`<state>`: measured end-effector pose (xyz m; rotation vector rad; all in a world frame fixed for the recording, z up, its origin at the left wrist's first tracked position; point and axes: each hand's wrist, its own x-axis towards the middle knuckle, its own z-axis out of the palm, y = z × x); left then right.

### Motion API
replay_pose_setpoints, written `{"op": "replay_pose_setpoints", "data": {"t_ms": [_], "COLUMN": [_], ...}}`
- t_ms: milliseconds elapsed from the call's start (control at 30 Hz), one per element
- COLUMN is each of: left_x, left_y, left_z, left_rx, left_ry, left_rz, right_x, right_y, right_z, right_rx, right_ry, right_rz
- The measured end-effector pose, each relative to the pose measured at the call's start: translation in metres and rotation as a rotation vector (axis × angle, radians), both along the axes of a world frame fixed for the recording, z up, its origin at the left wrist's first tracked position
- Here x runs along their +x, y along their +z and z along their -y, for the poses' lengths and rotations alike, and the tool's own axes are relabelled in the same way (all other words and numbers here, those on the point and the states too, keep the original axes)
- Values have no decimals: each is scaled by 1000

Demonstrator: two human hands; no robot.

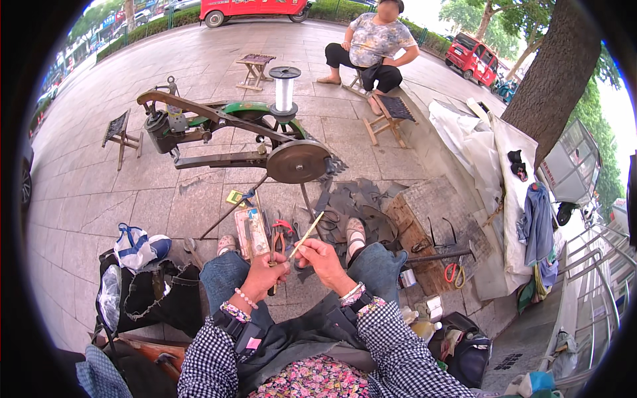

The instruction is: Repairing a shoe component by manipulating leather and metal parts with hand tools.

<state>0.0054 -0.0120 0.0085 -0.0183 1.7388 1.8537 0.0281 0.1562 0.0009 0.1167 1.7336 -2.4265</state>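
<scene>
My right hand point(322, 260) pinches a thin, pale yellow strip point(307, 233) between thumb and fingers. The strip slants up and away, its lower end close to my left hand. Closed in a fist, my left hand point(265, 275) is around a slim tool that looks like pliers point(273, 290); most of it is hidden by the fingers. Both hands are close together above my lap, between my knees. Just beyond them, red-handled pliers point(283, 226) lie on the ground beside an open box of small tools point(251, 232).
A hand-cranked sewing machine point(225, 126) with a thread spool point(284, 93) stands ahead. Dark scraps point(365, 202) lie beyond my right foot. A wooden box point(424, 229) and orange-handled scissors point(454, 274) are at right. A person point(381, 40) sits beyond, near folding stools point(391, 119).
</scene>
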Motion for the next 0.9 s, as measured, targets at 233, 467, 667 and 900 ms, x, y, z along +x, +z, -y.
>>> {"op": "replay_pose_setpoints", "data": {"t_ms": [233, 467, 667, 900], "left_x": [-1, -1, -3, -2], "left_y": [-4, -7, -14, -10], "left_z": [-2, -2, -4, -4], "left_rx": [-59, -97, -105, -95], "left_ry": [-6, 3, -5, 1], "left_rz": [-88, -141, -165, -150], "right_x": [-1, -1, -2, -2], "right_y": [-7, -10, -15, -12], "right_z": [-5, -4, -4, -2], "right_rx": [-135, -248, -392, -374], "right_ry": [-127, -128, -128, -126], "right_rz": [17, 78, 85, 62]}}
